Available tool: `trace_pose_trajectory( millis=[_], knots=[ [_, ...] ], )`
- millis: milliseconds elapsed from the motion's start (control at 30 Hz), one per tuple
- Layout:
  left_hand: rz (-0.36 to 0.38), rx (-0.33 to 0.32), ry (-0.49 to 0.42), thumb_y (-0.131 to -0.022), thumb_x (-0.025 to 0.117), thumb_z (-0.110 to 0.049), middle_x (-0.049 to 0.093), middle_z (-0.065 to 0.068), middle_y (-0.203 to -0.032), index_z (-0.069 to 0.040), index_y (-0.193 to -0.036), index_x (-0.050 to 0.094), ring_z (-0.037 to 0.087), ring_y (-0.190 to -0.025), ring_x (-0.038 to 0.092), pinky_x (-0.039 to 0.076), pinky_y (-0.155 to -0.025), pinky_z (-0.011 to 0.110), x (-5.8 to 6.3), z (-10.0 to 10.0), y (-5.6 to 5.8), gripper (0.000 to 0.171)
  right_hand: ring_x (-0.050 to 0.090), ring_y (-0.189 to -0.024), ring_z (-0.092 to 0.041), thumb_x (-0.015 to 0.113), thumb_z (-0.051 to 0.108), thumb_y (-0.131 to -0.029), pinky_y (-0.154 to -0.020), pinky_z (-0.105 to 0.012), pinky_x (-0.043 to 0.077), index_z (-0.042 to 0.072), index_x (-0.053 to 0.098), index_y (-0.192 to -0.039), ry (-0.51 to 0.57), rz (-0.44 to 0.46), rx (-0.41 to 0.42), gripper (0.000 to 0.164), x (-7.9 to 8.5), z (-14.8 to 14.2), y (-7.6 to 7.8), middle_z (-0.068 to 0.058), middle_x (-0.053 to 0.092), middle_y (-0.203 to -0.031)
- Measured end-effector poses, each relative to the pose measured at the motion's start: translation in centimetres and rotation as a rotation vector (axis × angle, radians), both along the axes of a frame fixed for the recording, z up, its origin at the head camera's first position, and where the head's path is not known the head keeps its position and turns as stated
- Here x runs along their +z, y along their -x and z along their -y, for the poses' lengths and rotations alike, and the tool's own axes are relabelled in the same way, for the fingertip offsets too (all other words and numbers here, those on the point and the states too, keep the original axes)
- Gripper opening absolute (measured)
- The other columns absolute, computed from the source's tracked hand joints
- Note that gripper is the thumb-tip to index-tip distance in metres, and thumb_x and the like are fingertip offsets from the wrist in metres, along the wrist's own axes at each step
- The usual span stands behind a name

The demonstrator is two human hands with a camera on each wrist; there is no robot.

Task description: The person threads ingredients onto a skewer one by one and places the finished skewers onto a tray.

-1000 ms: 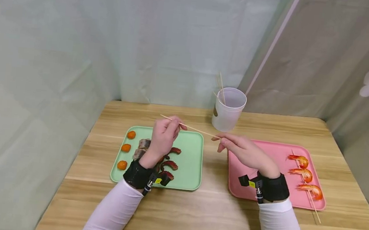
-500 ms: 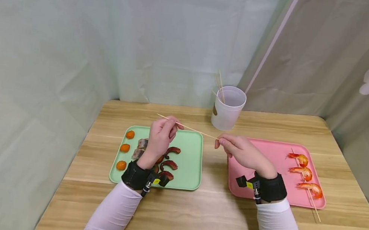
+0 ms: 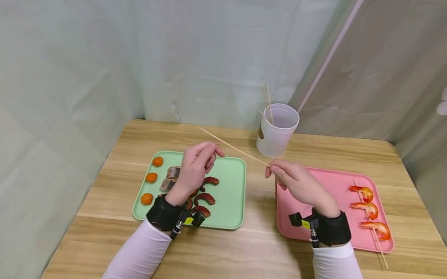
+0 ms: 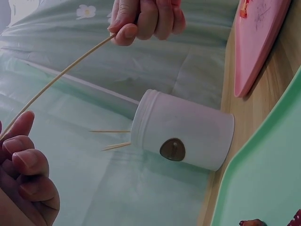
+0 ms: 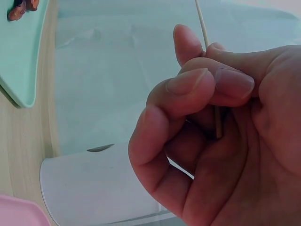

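My right hand (image 3: 298, 181) pinches a thin wooden skewer (image 3: 238, 149) near its right end; in the right wrist view that end lies inside the curled fingers (image 5: 188, 87). The skewer slants up to the left, above the table. Just below it is my left hand (image 3: 195, 164), its fingers loosely bent over the green tray (image 3: 227, 199). A small gap shows between this hand and the skewer in the head view. Orange balls (image 3: 151, 177), grey fish-like chunks (image 3: 169, 180) and dark red octopus tentacles (image 3: 206, 198) lie on the tray, partly hidden by the left hand and wrist.
A white cup (image 3: 274, 138) with several skewers stands at the back. On the right, a pink tray (image 3: 299, 234) bears a skewer with three shrimps (image 3: 369, 211), its lower end over the tray's front edge. Curtains (image 3: 232, 54) enclose the wooden table (image 3: 250, 269).
The skewer has come away from the left fingers and shifted up and to the right, in the right hand's pinch. The left hand has stayed nearly in place.
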State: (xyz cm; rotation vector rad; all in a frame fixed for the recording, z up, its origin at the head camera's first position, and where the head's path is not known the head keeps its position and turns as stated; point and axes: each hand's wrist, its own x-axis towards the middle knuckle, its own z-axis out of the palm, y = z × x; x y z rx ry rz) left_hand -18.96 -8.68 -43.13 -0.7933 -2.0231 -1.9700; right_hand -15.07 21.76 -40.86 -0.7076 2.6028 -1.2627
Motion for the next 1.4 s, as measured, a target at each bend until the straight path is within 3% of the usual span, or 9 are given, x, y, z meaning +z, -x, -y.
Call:
trace_pose_trajectory(
  millis=[167,267,400,633,833,933,1100,1400],
  knots=[
    [-0.012,-0.002,0.043,-0.114,0.044,-0.016,0.039,0.004,-0.056,0.004,-0.094,0.073,0.018,-0.044,0.037,0.032,-0.047,0.027,0.1,0.3,0.1,0.041,0.045,-0.064,-0.016,0.043,0.014,-0.117,-0.063,-0.032,0.04,0.01,0.068,-0.11,0.024,-0.025,-0.002,0.027,-0.2,-0.5,0.0,0.004,0.044,-0.071],
    [-0.013,-0.015,0.121,-0.114,0.047,-0.015,0.041,0.003,-0.057,0.001,-0.097,0.074,0.019,-0.046,0.039,0.034,-0.05,0.029,0.2,0.7,0.2,0.036,0.044,-0.064,-0.015,0.042,0.013,-0.117,-0.065,-0.031,0.04,0.008,0.068,-0.109,0.041,-0.043,0.005,0.027,-0.2,-0.8,-0.1,0.005,0.043,-0.071],
    [-0.026,-0.056,0.308,-0.113,0.054,-0.016,0.046,-0.001,-0.063,-0.007,-0.101,0.077,0.018,-0.054,0.043,0.039,-0.059,0.031,0.3,1.6,0.5,0.027,0.045,-0.065,-0.015,0.043,0.014,-0.117,-0.067,-0.031,0.042,0.009,0.069,-0.11,0.036,-0.058,-0.002,0.027,-0.1,-1.2,-0.2,0.006,0.043,-0.07],
    [-0.031,-0.209,0.666,-0.107,0.069,-0.023,0.061,-0.006,-0.073,-0.019,-0.098,0.076,0.01,-0.066,0.054,0.046,-0.063,0.029,-0.2,3.4,0.4,0.012,0.047,-0.065,-0.017,0.043,0.014,-0.117,-0.065,-0.033,0.042,0.01,0.069,-0.111,-0.003,-0.061,-0.049,0.026,0.0,-2.2,-0.6,0.004,0.045,-0.072],
    [-0.102,-0.317,0.932,-0.095,0.085,-0.028,0.053,-0.016,-0.069,-0.021,-0.096,0.076,0.001,-0.062,0.051,0.047,-0.061,0.026,-1.3,4.8,-0.5,0.012,0.048,-0.066,-0.017,0.045,0.014,-0.116,-0.068,-0.033,0.042,0.01,0.066,-0.11,-0.036,-0.05,-0.068,0.022,0.2,-3.0,-1.0,0.004,0.046,-0.073],
    [-0.091,-0.37,1.03,-0.09,0.09,-0.027,0.052,-0.017,-0.068,-0.021,-0.098,0.077,-0.001,-0.061,0.051,0.045,-0.059,0.024,-2.2,5.5,-0.9,0.017,0.047,-0.065,-0.016,0.046,0.015,-0.116,-0.067,-0.033,0.041,0.013,0.066,-0.11,-0.059,-0.044,-0.077,0.021,0.2,-3.5,-1.3,0.004,0.046,-0.073],
    [-0.038,-0.4,1.116,-0.087,0.092,-0.025,0.056,-0.018,-0.071,-0.023,-0.105,0.079,-0.001,-0.063,0.052,0.046,-0.059,0.025,-3.3,6.5,-1.4,0.022,0.047,-0.065,-0.017,0.046,0.015,-0.116,-0.065,-0.032,0.041,0.014,0.067,-0.111,-0.074,-0.051,-0.084,0.022,0.1,-4.1,-1.5,0.004,0.046,-0.073],
    [-0.089,-0.388,1.183,-0.085,0.092,-0.023,0.066,-0.018,-0.084,-0.023,-0.103,0.079,-0.001,-0.065,0.052,0.049,-0.064,0.026,-4.5,6.5,-1.7,0.022,0.048,-0.064,-0.015,0.045,0.016,-0.117,-0.067,-0.032,0.042,0.012,0.069,-0.111,-0.069,-0.061,-0.098,0.025,-0.1,-4.5,-1.8,0.005,0.046,-0.071]
  ],
)
